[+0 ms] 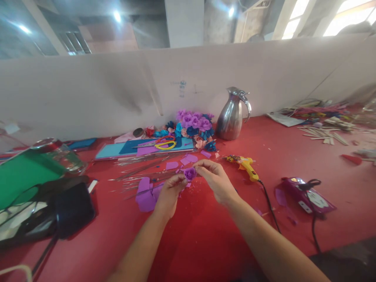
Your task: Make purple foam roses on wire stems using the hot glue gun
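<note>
Clearly, the purple flower [189, 173] is held between both hands, just above the red table [194, 235] and in front of the loose cuttings; the left hand [173, 188] grips it low on its left side, thumb and fingers closed around the base, while the right hand [216, 180] pinches the right edge of a petal between thumb and fingertips; to shape it well, I would judge, the left grip wants to be firm at the base yet light enough not to crush the folds, and the right should curl one petal edge at a time, easing the paper rather than tugging it; as for numbers, there is one flower in hand, one yellow glue gun [246, 165], one metal jug [232, 117] and one purple power strip [308, 196]; the scissors [164, 143] show one red and one yellow handle loop, though whether they make one pair or two I cannot tell; the purple paper pieces [146, 200] number several, overlapping; the thin wires [138, 174] and the heaped flowers [195, 121], purple, blue and pink, lie too thickly for a sure count.
</note>
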`<action>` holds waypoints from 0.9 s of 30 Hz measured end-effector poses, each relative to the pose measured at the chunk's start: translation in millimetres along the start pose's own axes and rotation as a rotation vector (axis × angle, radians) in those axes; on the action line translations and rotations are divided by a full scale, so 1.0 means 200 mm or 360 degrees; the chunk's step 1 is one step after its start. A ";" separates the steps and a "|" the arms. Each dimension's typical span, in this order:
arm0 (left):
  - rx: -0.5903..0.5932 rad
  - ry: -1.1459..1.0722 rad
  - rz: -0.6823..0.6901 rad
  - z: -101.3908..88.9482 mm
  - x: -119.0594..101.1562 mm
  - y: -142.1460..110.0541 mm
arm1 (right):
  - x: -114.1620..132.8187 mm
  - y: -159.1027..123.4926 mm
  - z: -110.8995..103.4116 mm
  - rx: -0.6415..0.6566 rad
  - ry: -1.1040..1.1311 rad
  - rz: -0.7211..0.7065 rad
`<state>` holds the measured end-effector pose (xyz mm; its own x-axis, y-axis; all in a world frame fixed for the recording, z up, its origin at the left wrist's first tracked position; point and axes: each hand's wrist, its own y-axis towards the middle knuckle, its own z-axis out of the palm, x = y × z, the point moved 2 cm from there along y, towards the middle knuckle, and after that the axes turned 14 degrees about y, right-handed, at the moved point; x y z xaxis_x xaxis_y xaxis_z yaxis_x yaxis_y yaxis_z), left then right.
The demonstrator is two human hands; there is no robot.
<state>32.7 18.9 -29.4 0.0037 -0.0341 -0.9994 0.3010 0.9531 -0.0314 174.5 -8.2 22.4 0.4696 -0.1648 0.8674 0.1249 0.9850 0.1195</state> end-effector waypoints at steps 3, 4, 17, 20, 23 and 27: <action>0.0023 -0.0019 0.0011 0.00 0.00 0.00 | -0.01 0.00 0.00 -0.0046 0.0140 0.0146; 0.0032 -0.0020 0.0016 0.00 0.00 0.00 | -0.01 0.00 0.00 -0.0060 0.0186 0.0198; 0.0023 0.0059 0.0006 0.00 0.00 0.00 | 0.06 0.00 0.00 0.0072 -0.0088 0.0008; 0.0033 0.0067 0.0017 0.00 -0.01 0.00 | 0.06 0.01 -0.01 0.0029 -0.0125 0.0038; 0.0050 0.0070 0.0037 0.00 -0.01 0.00 | 0.05 0.01 -0.01 0.0006 -0.0101 0.0080; 0.0060 0.0040 0.0031 0.00 0.00 0.00 | 0.01 0.01 -0.02 -0.0044 0.0172 0.0274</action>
<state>31.8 19.3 -29.3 -0.0139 -0.0073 -0.9999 0.3371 0.9414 -0.0116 179.9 -6.5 22.4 0.5768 0.0000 0.8169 0.0580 0.9975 -0.0409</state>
